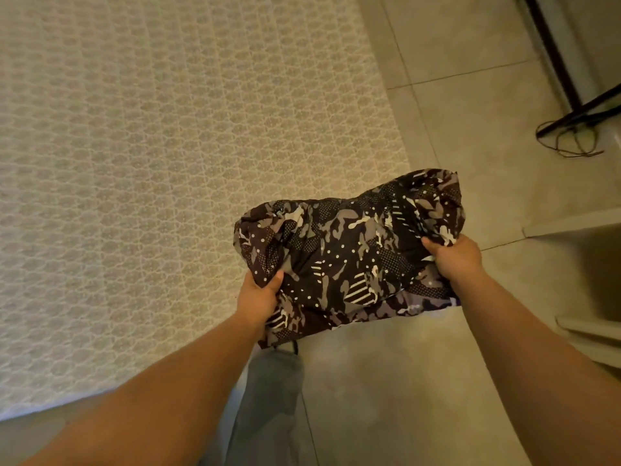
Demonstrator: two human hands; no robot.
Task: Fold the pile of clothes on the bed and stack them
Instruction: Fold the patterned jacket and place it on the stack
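A dark camouflage-print garment [349,253] of thin, slightly shiny cloth, patterned in black, grey and white with dotted patches, white spots and short white stripe blocks, hangs bunched in the air between two hands. Its surface is crumpled, with folds gathered toward each grip, and a lower layer of the same print droops below the near edge. A thin dark cord end shows under its lower left corner.

The garment's long axis runs from lower left to upper right across the view, the left end nearer the person and lower, the right end farther and higher. It is held over the pale tiled floor [477,105], just beside the right edge of the bed [161,169], whose cream cover carries a fine lattice pattern. The garment's left end overlaps the bed's edge in the view; whether it touches the bed cannot be told.

The left hand [257,299] grips the lower left end, thumb pressed on top of the cloth and fingers curled underneath. The right hand [455,257] grips the right end, its fingers clenched round a gathered fold, thumb on the near face.

Below the garment, a grey trouser leg [268,398] of the person stands on the floor. At upper right, a dark metal stand [571,109] rests on the tiles with a thin brown cable [571,142] looped at its foot.
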